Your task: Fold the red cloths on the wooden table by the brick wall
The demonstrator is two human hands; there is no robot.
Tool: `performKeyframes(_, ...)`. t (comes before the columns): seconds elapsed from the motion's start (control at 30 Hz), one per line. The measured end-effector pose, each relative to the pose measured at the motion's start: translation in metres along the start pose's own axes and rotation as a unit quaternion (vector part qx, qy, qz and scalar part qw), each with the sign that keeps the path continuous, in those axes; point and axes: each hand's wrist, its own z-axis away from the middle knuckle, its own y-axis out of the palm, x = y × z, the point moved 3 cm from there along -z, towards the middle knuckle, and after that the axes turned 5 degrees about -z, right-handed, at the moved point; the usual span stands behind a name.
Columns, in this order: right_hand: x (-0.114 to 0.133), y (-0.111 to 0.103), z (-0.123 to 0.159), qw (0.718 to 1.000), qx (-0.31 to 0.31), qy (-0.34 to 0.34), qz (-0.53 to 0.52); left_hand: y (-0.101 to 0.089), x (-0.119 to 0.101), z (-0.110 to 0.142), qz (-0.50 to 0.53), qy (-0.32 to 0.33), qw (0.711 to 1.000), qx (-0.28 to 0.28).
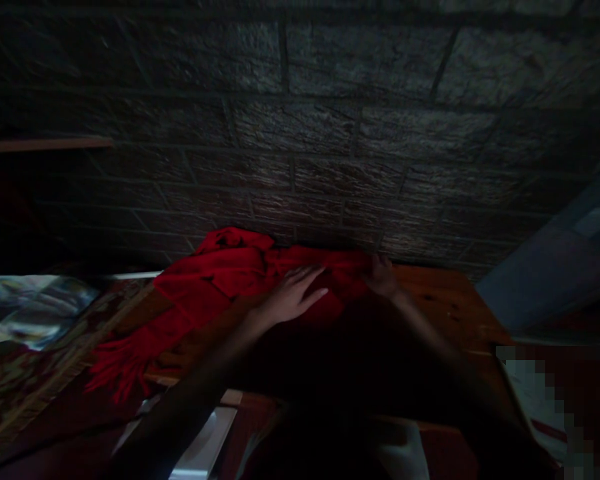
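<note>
A red fringed scarf [215, 283] lies crumpled on a wooden table [450, 307] against a dark brick wall. My left hand [293, 293] rests flat on the scarf's middle, fingers stretched out and slightly spread. My right hand [381, 277] is at the scarf's right end, fingers curled and pinching the red cloth. The scarf's fringe [113, 370] hangs over the table's front left edge. The scene is very dim.
A brick wall [330, 120] stands right behind the table. A patterned cloth [25, 373] and a pale printed fabric [25, 310] lie at the left. White objects [205, 447] sit below the table's front edge. A grey surface [555, 267] slopes at the right.
</note>
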Motion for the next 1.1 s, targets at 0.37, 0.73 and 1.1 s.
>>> performKeyframes(0.37,-0.018,0.012,0.006,0.991,-0.078,0.067,0.085,0.061,0.014,-0.016,-0.276,-0.041,0.934,0.222)
performKeyframes(0.73,-0.035,0.022,0.006,0.992,-0.122,-0.025,-0.015,0.065,0.016,-0.007,-0.306,-0.047,0.936,0.169)
performKeyframes(1.1,-0.059,0.015,0.003,0.997,-0.019,-0.047,-0.059,0.036,0.026,-0.024,-0.164,-0.048,0.971,0.168)
